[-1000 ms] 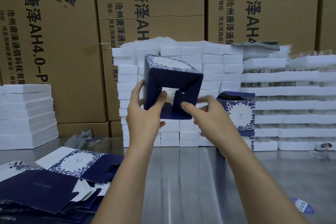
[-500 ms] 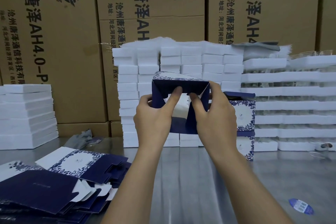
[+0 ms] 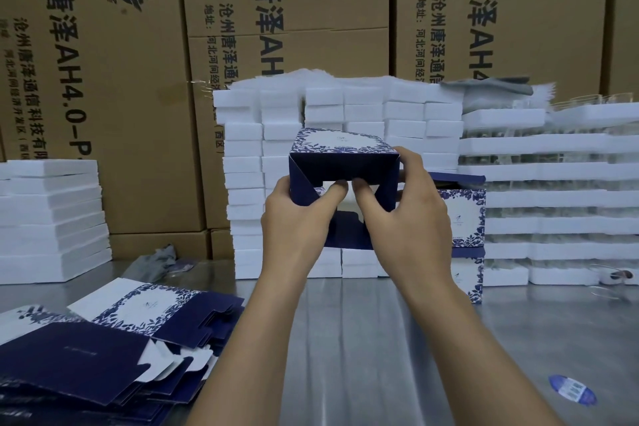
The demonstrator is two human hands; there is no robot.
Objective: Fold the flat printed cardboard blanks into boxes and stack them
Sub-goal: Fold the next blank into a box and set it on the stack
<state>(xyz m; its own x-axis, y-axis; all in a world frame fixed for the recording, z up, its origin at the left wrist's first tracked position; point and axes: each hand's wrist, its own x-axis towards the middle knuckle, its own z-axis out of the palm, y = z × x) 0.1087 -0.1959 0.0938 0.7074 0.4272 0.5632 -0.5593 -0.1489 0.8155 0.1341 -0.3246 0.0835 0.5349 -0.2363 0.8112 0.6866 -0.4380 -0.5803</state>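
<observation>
The box (image 3: 342,166) hangs above the desk (image 3: 380,339) — left hand (image 3: 297,221) at its eight o'clock, right hand (image 3: 411,221) at four, both grips clamped on it. Looks light, creasable card — hold the side walls.

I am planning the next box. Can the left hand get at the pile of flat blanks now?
Probably yes, once it lets go: the left hand grips the half-folded box, but the pile of flat blanks lies uncovered on its side.
</observation>
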